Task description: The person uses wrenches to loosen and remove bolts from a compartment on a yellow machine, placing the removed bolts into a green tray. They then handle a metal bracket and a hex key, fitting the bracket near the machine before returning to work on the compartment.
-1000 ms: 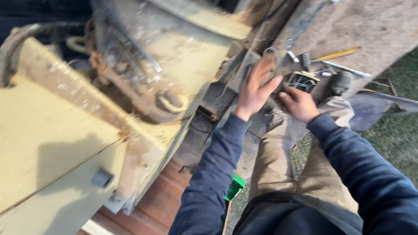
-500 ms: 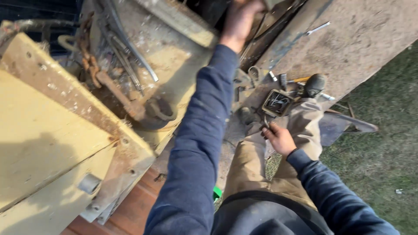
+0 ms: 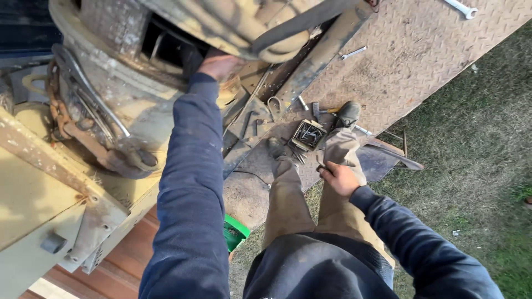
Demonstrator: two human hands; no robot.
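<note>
- Two hands are in view, both the person's own; each is reported below.
- Left hand: raised and reaching up into the dark opening of the yellow machine housing. It lies at the lip of that opening, fingers hidden behind a pale curved casting, so I cannot tell whether they are apart or closed on anything.
- Right hand: low, resting against the right trouser leg, fingers curled together around what looks like a thin dark rod-like item. The item is too small to identify.
- Governing relation: the opening lies up and ahead of the left hand, along the line of the outstretched left sleeve. The left hand is plainly nearer to it; the right hand is well apart, down by the knee.
- Surroundings, left: rusty chain and hook hang against the housing, beside bent steel lines.
- Surroundings, ahead: a small tray of loose hardware sits between the two boots on a tread-plate ramp. A shackle and pins lie just beside it.
- Further out: two spanners lie on the ramp; grass to the right; a green object below.
</note>
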